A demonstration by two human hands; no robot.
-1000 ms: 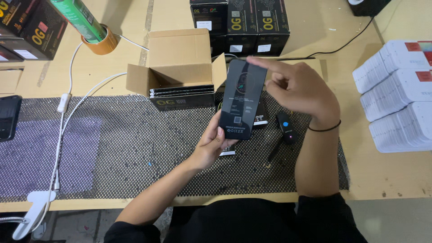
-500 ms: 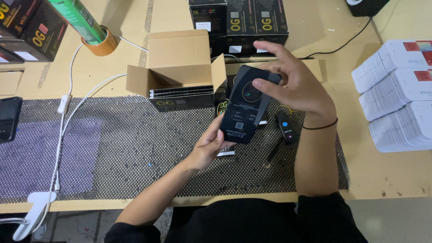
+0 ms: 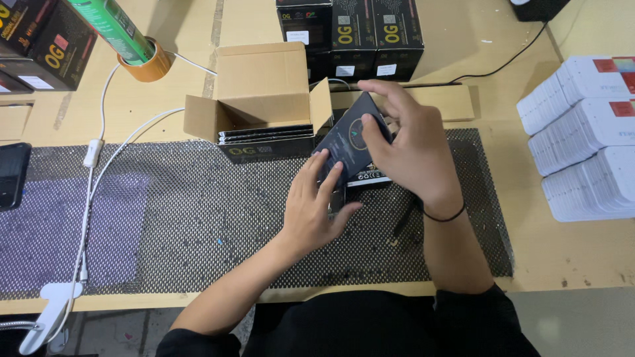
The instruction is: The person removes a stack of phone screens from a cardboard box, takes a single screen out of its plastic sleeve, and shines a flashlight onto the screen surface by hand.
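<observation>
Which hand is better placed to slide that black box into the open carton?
Probably the right hand: it grips the black box from above, beside the carton; the left hand only supports it.

our right hand (image 3: pixel 407 149) covers the upper right part of the flat black box (image 3: pixel 350 145), and our left hand (image 3: pixel 314 205) hides its lower edge. the green tube (image 3: pixel 106 23) and the dark cartons (image 3: pixel 36 43) at top left run past the frame's edge. the white packs (image 3: pixel 585 135) are cut off at the right. a thin dark object (image 3: pixel 405 218) under our right wrist is too hidden to tell.
</observation>
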